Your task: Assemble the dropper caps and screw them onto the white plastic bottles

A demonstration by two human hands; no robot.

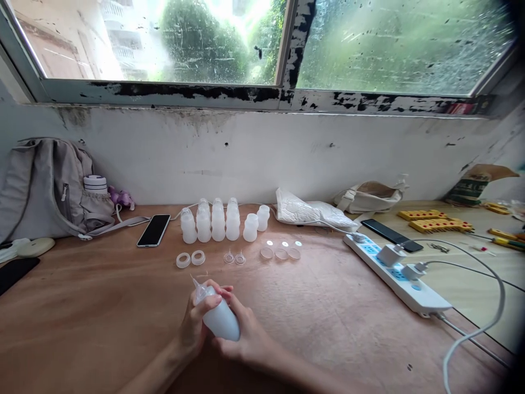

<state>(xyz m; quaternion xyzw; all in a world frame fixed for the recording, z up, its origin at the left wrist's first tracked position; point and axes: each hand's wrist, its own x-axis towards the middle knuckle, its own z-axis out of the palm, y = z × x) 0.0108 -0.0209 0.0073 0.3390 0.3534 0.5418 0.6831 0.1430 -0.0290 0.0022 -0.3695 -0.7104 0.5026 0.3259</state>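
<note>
A translucent white bottle (221, 317) with a clear pointed top is held tilted between my two hands, low over the table. My left hand (194, 323) closes round its upper left side, near the clear top. My right hand (248, 331) wraps its right side and base. Beyond them lie two white rings (191, 259), two clear teat-like pieces with thin tips (234, 258), several clear round caps (281, 253) and small white discs (284, 244). Farther back, several similar white bottles (218, 221) stand upright in a group, with two shorter white pieces (250, 227) to their right.
A phone (153, 230) and grey backpack (53, 186) are on the left. White plastic packaging (311, 210) lies by the wall. On the right, a power strip (397, 276) with plugged chargers and looping cables borders a second phone (391, 235) and yellow-red parts (441, 224).
</note>
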